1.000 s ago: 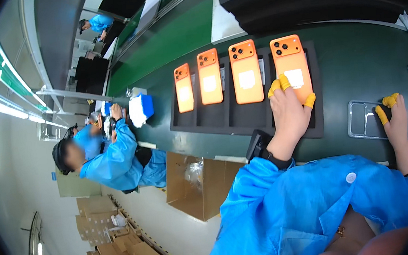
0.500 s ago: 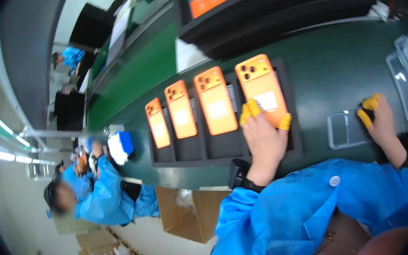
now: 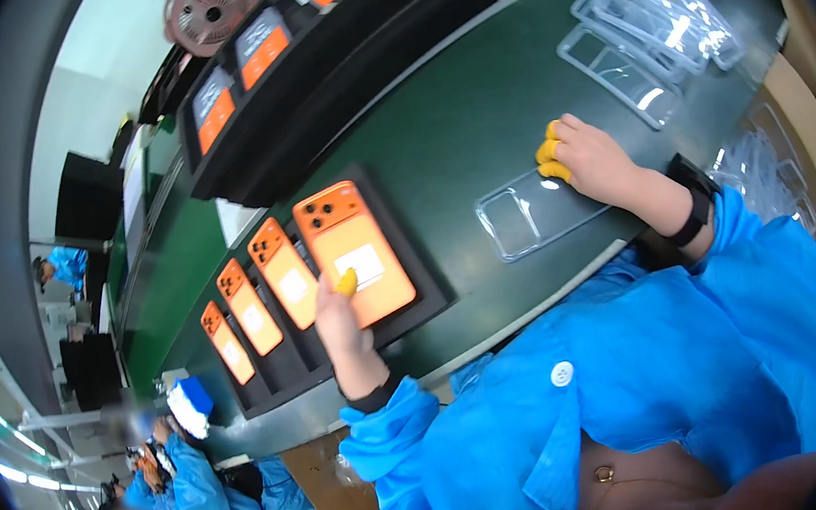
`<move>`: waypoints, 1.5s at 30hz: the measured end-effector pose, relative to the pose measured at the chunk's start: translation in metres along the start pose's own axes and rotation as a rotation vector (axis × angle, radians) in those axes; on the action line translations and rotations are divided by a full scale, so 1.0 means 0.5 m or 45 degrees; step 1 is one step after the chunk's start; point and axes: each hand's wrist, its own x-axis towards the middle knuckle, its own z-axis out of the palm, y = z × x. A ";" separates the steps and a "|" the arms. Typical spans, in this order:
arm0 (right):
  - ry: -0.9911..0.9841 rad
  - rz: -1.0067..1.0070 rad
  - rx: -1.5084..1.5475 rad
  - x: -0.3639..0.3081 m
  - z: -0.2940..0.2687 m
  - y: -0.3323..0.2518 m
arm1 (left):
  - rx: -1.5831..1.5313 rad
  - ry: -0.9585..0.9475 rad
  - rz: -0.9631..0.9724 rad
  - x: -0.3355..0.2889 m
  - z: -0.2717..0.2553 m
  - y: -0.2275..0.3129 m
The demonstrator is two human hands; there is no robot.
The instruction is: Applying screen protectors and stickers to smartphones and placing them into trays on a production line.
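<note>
Head view: left hand (image 3: pixel 342 325) has shifted from fingertips over white label (image 3: pixel 364 263) to apparently pinching edge of orange phone (image 3: pixel 345 247), thumb on top, other fingers hidden. Phone now seems gripped from side, over end slot of black tray (image 3: pixel 429 288). Right hand (image 3: pixel 594 159), fingers bunched, at clear case (image 3: pixel 539 211) on worktop (image 3: pixel 455 139); grip unclear.

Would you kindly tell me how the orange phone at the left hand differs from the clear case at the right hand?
The orange phone is opaque with a white label; the clear case is see-through. The phone is over the dark tray, its label partly covered by the left hand; the case lies on the green table at the right hand. Both are rounded rectangles.
</note>
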 end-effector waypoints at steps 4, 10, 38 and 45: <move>0.078 0.045 0.317 0.005 -0.046 -0.006 | -0.154 -0.150 0.138 -0.044 0.056 0.014; -0.022 0.564 1.743 0.048 -0.011 -0.111 | 0.239 -0.678 0.151 -0.059 0.212 -0.025; -0.471 -0.352 0.229 0.008 -0.073 -0.071 | 1.535 -0.660 0.813 -0.036 0.202 -0.053; -0.237 -0.271 -0.062 0.010 -0.031 -0.041 | 1.482 -0.595 0.995 -0.043 0.207 -0.052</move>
